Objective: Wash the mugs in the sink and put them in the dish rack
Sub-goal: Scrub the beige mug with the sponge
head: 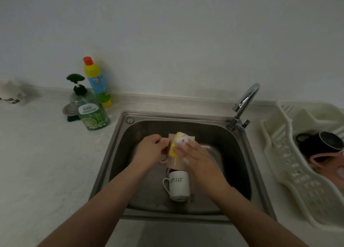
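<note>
Over the steel sink [240,153], my left hand [150,150] grips a beige mug [175,163] by its rim and handle side. A soapy yellow sponge [176,144] lies against the mug, and my right hand [193,155] holds it there with foam on the fingers. A white mug [178,185] with dark print lies upside down on the sink floor just below my hands. In the cream dish rack [290,165] at the right sit a black mug [320,144] and a pink mug [327,161].
A chrome tap [243,101] stands at the sink's back right corner. On the counter at the back left are a green pump soap bottle [91,109], a yellow and blue bottle [96,81] and a sink strainer [69,110].
</note>
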### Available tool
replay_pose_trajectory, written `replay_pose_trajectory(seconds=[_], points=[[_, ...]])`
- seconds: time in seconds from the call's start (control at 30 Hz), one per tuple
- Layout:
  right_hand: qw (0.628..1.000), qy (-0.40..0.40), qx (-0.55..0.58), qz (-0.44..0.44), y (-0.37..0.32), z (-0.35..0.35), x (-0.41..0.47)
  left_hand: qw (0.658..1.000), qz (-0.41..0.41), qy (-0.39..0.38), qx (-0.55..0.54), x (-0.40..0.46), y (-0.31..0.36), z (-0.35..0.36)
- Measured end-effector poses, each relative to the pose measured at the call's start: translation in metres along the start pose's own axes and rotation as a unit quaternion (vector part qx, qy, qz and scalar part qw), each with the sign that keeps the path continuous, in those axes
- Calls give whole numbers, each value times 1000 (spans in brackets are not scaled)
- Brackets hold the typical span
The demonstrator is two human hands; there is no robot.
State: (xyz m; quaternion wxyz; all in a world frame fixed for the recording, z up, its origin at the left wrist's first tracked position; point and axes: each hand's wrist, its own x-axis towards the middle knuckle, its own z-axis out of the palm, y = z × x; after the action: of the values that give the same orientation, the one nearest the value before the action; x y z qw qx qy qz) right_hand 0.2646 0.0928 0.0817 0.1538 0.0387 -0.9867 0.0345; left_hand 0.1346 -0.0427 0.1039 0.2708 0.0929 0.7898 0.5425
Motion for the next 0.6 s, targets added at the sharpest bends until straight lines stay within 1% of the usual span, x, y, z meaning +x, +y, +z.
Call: replay_pose_trajectory(seconds=[0.03, 0.07, 0.13, 0.17, 0.2, 0.23, 0.27, 0.3, 0.33, 0.37, 0.4, 0.43, 0.47, 0.53, 0.57, 0.6], points=[[999, 13, -26, 19, -1, -2, 8, 1000, -9, -3, -16, 0, -1, 0], [999, 5, -33, 10, -5, -3, 10, 999, -23, -7, -40, 1, -1, 0], [998, -33, -9, -43, -12, 4, -8, 994, -48, -18, -94, 1, -2, -4], [998, -34, -4, -55, -12, 7, -21, 992, -52, -23, -117, 1, -4, -7], [999, -33, 16, -27, -9, 6, -29, 989, -52, -27, -134, 2, -6, -10], [998, -23, 57, 35, -6, 2, -32, 987, -54, -31, -147, 2, -8, -12], [984, -3, 123, 128, -3, -7, -27, 986, -53, -38, -156, 2, -10, -14], [946, 11, 218, 238, 0, -20, -17, 985, -48, -49, -159, 0, -10, -16], [880, 33, 329, 341, 5, -31, -5, 985, -36, -63, -155, -3, -10, -17], [808, 25, 409, 423, 11, -40, 6, 986, -21, -78, -145, -5, -9, -18], [754, -5, 461, 467, 21, -43, 14, 987, -2, -91, -132, -7, -8, -18], [720, -36, 497, 484, 29, -46, 20, 988, 21, -102, -112, -8, -7, -18], [711, -63, 506, 484, 34, -49, 22, 989, 48, -111, -89, -9, -5, -18], [717, -87, 499, 478, 38, -56, 25, 986, 94, -123, -56, -12, -1, -16], [729, -94, 489, 470, 38, -59, 27, 984, 112, -128, -44, -13, 1, -15], [755, -107, 462, 453, 38, -63, 29, 982, 129, -133, -34, -15, 3, -13]])
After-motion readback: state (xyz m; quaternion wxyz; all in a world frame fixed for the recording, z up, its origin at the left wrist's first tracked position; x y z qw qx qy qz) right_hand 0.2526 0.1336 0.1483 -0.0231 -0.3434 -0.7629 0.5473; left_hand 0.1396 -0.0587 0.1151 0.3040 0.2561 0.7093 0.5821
